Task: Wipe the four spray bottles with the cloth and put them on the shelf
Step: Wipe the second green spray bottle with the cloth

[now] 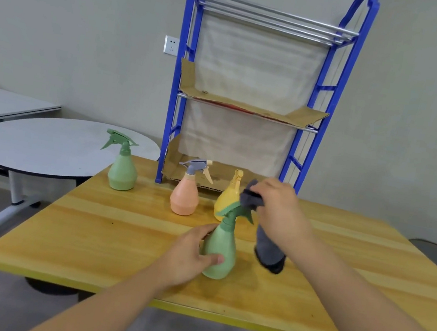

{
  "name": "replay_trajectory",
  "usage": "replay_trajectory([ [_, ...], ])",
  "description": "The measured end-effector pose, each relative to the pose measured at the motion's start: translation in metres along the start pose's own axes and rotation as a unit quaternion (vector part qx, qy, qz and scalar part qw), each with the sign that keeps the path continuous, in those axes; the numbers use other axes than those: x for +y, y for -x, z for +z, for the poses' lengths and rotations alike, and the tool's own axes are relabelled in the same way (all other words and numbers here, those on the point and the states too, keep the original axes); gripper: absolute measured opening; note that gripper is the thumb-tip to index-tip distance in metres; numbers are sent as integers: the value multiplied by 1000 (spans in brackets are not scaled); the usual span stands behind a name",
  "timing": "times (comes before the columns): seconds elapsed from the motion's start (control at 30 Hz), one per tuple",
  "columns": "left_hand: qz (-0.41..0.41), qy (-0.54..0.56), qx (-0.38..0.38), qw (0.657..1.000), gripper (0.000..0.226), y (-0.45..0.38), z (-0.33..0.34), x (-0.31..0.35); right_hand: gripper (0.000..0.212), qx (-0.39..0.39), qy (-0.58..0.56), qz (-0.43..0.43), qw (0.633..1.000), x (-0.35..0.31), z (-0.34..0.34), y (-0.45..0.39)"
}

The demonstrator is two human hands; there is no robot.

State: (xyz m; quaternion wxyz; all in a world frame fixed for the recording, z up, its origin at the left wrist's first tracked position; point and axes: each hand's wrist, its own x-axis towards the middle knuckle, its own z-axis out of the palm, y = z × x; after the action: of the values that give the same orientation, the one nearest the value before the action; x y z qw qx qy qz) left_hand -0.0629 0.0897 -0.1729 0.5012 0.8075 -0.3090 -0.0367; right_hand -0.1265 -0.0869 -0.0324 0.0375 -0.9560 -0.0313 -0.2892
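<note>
Table: yellow wooden top [114, 234], blue shelf [174, 101] at far edge.
Left hand [191, 258]: I grip near green bottle [219, 254].
Right hand [275, 211]: I press grey cloth [252, 199] on its nozzle.

No legible text anywhere.

Green bottles [220, 251] [122, 168], peach bottle [185, 197], yellow bottle [225, 198], grey cloth [267, 247], blue shelf [179, 73].
</note>
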Motion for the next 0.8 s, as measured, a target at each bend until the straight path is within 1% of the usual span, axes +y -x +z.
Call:
replay_trajectory([
  [0.07,-14,2,0,1000,78,2,-1,4,38,13,-35,29,999,18,-7,6],
  [0.17,-52,24,-6,998,76,4,-7,14,39,30,-88,49,994,31,-13,30],
  [0.23,-75,114,-1,991,71,7,-11,23,38,57,-154,77,983,30,-17,48],
  [0.33,-109,280,24,954,67,15,-9,43,37,87,-249,99,959,10,-17,77],
  [0.4,-124,331,27,935,71,22,-1,53,38,79,-306,112,942,-9,-11,96],
  [0.47,-119,326,40,937,73,25,3,58,41,81,-349,130,925,-23,-4,111],
  [0.53,-121,312,56,941,68,27,2,63,39,97,-374,149,910,-31,1,120],
  [0.6,-129,317,69,937,64,27,-3,69,32,110,-373,168,906,-35,4,124],
  [0.67,-126,308,84,939,65,25,-9,74,29,105,-370,178,906,-42,9,125],
  [0.7,-119,305,87,941,65,24,-13,77,29,102,-369,166,909,-48,11,125],
  [0.8,-101,317,82,939,56,16,-22,84,32,109,-354,91,924,-57,14,122],
])
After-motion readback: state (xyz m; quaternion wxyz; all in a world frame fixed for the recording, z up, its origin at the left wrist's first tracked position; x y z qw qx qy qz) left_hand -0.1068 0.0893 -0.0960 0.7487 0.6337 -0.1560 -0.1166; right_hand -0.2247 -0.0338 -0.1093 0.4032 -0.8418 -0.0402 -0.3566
